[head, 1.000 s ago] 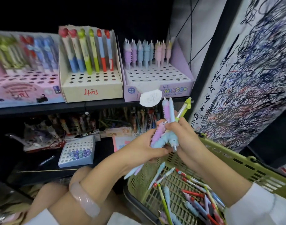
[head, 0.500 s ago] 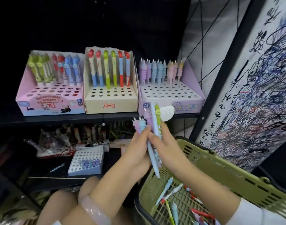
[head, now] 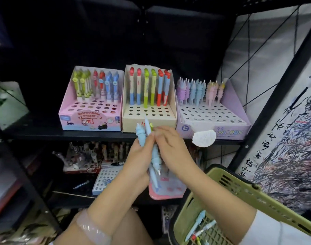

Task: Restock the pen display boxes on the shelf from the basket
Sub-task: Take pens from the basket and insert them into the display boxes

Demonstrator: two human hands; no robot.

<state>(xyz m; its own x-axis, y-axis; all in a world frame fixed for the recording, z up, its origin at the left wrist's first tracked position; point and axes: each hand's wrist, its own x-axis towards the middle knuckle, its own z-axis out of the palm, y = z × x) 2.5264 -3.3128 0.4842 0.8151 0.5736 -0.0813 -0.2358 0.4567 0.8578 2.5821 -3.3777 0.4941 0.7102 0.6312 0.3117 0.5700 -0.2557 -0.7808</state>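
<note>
Left hand [head: 139,156] grips a bundle of pens [head: 152,147], tips down, in front of the shelf [head: 80,136]. Right hand [head: 170,147] pinches the bundle's upper part; both hands touch. Three display boxes stand on the shelf: pink box [head: 91,114], cream box [head: 148,114], purple box [head: 213,117]. Each holds pens in its rear rows only. Basket [head: 239,190], lower right, contains loose pens.

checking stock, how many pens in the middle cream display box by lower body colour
Cream display box, standing pens:
blue lower body: 2
green lower body: 2
red lower body: 2
Total: 6
</note>
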